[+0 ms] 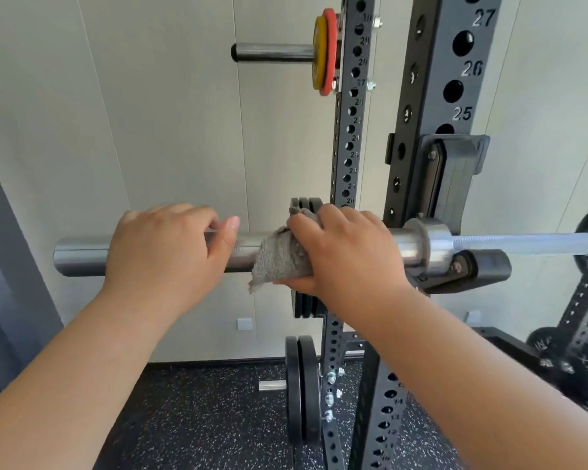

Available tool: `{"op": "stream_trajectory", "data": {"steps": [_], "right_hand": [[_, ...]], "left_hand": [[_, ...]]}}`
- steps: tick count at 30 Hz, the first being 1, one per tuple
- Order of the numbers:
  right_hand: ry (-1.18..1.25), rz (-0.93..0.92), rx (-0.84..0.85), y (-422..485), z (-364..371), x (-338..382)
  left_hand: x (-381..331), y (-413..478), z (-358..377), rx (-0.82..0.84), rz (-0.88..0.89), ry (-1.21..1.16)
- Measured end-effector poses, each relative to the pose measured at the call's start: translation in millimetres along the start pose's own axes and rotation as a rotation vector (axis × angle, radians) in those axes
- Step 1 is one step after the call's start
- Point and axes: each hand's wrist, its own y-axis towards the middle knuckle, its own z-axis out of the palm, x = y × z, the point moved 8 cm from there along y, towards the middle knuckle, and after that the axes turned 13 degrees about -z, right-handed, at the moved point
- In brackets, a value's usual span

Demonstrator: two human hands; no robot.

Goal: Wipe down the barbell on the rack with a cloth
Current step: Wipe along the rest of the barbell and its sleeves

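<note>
Grey cloth [280,254] clamped round steel barbell [78,254] by right hand [350,256], left hand [170,247] gripping sleeve

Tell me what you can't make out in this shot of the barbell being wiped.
Head view only:
- Barbell: its far end is cut off by the right edge.
- Sleeve under the left hand and right hand: covered, so its cleanliness is unknown.
- Cloth: mostly bunched inside the right hand.
- Black plates: markings unreadable, seen edge-on.
</note>
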Motion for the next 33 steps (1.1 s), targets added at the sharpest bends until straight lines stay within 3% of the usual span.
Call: {"op": "stream_trajectory", "data": {"steps": [3, 6, 7, 11, 12, 17, 20, 24, 25, 29, 33], "right_hand": [[0.140, 0.128, 0.353, -1, 2, -27], [0.101, 0.202, 0.505, 5, -1, -33], [0.058, 0.166, 0.491, 12, 2, -23], [-0.028, -0.044, 0.044, 28, 0, 31], [-0.033, -0.046, 0.018, 29, 0, 34], [0.134, 0.115, 0.402, 35, -1, 18], [0.074, 0.111, 0.449, 52, 3, 39], [-0.019, -0.119, 0.021, 65, 2, 85], [-0.022, -0.136, -0.017, 65, 0, 86], [0.109, 0.043, 0.340, 51, 7, 45], [0.042, 0.133, 0.449, 51, 7, 37]], "left_hand": [[26, 2, -9, -0.021, -0.064, -0.013], [47, 1, -11, -0.002, -0.083, -0.019], [50, 1, -7, 0.018, -0.086, -0.017], [48, -1, 5, 0.021, -0.073, 0.031], [47, -1, 5, 0.011, -0.068, 0.040], [49, 3, 5, 0.035, -0.071, 0.090], [49, 6, 8, 0.059, -0.100, 0.119], [46, 8, 8, 0.085, -0.106, 0.141], [47, 9, 9, 0.095, -0.107, 0.136], [50, 13, 13, 0.153, -0.094, 0.116], [49, 15, 14, 0.183, -0.091, 0.103]]}}
